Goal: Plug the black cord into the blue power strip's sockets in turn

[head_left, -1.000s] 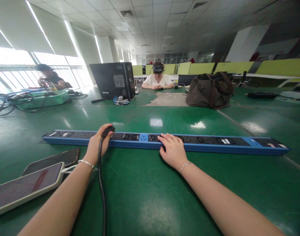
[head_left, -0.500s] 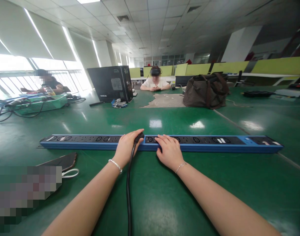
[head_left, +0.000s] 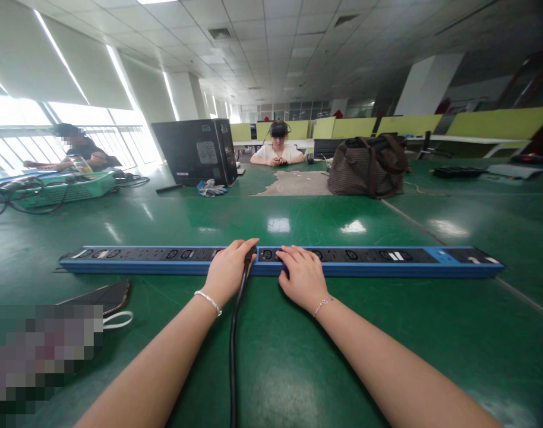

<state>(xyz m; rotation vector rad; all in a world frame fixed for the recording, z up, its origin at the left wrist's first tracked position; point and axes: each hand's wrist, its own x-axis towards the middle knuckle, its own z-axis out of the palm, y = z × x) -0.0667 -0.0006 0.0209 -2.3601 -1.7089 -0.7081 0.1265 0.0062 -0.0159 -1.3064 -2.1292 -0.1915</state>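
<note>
Plug [head_left: 252,252] is sitting in the left hand's grip, black and mostly covered by fingers. The left hand [head_left: 227,270] is curling closely round it, leaving no visible gap, right over the middle of a long blue power strip [head_left: 373,268]. Whether the plug is seating in a socket cannot be told, as the hand is hiding its far end. A thick black cable [head_left: 234,362] is running from the plug toward the near side of the grip, between the two forearms. The power strip is lying flat on the green table [head_left: 454,333], beneath both hands and reaching well out to either side of them, its row of sockets facing up.

Just right of that grip, the right hand [head_left: 303,278] is resting palm down on the power strip, fingers slightly parted and stretching onto the top face, holding nothing separate.

Left of the grip and nearer, a dark phone [head_left: 113,294] is lying beside a white cord loop [head_left: 120,320]. Beyond the grip, gloves [head_left: 212,188] are lying before a black computer case [head_left: 193,154], while a brown bag [head_left: 365,169] is standing farther right and a green basket [head_left: 91,189] is holding cables farther left.
</note>
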